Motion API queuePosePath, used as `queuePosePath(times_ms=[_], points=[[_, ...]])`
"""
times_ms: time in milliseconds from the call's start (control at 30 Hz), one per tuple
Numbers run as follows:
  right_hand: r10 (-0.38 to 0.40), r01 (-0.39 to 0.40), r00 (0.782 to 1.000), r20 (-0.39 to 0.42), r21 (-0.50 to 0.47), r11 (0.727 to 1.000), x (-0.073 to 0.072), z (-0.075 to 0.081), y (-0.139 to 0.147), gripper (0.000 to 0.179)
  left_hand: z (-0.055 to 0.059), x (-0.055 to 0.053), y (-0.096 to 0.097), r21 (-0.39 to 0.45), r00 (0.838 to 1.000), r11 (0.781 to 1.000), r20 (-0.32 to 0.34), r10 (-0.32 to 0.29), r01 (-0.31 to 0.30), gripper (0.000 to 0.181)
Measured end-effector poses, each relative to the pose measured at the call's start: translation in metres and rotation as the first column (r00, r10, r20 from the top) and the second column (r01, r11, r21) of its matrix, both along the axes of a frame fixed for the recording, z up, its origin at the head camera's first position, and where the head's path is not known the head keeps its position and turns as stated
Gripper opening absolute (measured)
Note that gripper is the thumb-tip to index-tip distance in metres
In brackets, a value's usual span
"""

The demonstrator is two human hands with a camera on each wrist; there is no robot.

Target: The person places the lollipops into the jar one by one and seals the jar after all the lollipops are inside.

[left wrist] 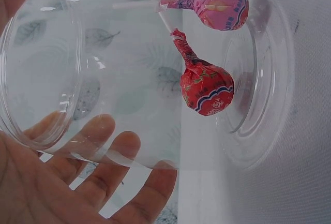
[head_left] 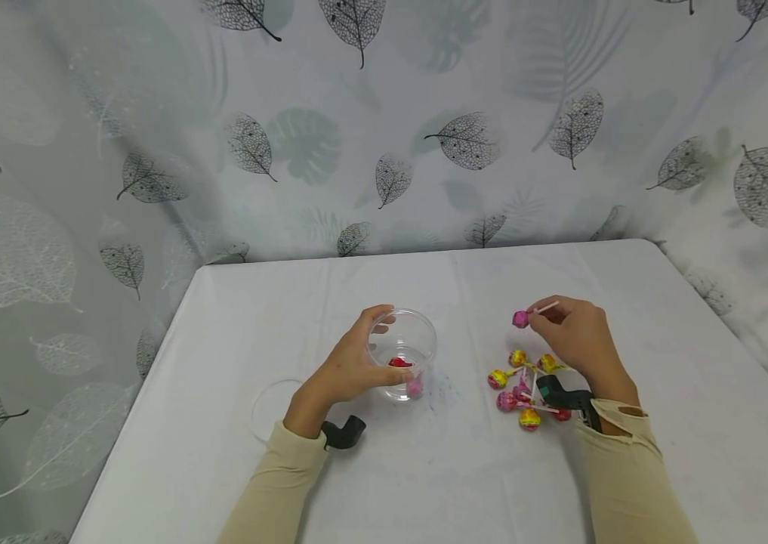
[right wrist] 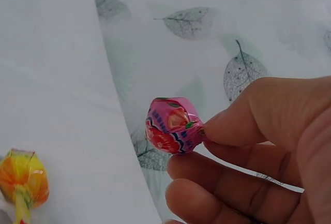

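My left hand (head_left: 348, 364) grips a clear plastic jar (head_left: 427, 355), fingers and thumb around its side. The left wrist view shows a red-wrapped lollipop (left wrist: 208, 89) and a pink-wrapped lollipop (left wrist: 223, 5) inside it, sticks towards the mouth. Part of another red wrapper shows at that view's top edge. Over the table at the right, my right hand (head_left: 581, 336) pinches a pink lollipop (right wrist: 173, 125) just behind its candy head. Below this hand lies a loose pile of several lollipops in yellow (head_left: 529, 419), pink (head_left: 507, 401) and red (head_left: 562, 415) wrappers.
A round clear lid (head_left: 252, 412) lies on the white-covered table (head_left: 451, 483), partly behind the left wrist. Behind the table hangs a leaf-patterned curtain (head_left: 411, 91). Black wrist cameras (head_left: 344, 433) are strapped to both wrists.
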State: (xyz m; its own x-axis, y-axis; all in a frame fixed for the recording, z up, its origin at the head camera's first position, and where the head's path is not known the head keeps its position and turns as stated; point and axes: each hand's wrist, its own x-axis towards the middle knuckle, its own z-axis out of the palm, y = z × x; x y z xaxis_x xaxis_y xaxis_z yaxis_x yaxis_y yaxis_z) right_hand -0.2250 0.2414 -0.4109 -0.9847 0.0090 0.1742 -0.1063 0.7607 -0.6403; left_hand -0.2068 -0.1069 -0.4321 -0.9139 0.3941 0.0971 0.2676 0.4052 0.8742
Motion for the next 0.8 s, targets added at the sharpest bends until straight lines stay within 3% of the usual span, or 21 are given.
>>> queuePosePath(times_ms=[333,800], points=[[-0.018,0.011,0.996,-0.083,-0.083,0.996,0.002,0.009,-0.010,0.019,0.000,0.000,-0.002,0.002,1.000,1.000,0.008,-0.008,0.008,0.098],[-0.013,-0.001,0.994,-0.108,-0.132,0.991,0.005,0.020,-0.021,0.025,-0.001,-0.001,-0.003,-0.005,1.000,1.000,-0.010,-0.015,0.015,0.100]])
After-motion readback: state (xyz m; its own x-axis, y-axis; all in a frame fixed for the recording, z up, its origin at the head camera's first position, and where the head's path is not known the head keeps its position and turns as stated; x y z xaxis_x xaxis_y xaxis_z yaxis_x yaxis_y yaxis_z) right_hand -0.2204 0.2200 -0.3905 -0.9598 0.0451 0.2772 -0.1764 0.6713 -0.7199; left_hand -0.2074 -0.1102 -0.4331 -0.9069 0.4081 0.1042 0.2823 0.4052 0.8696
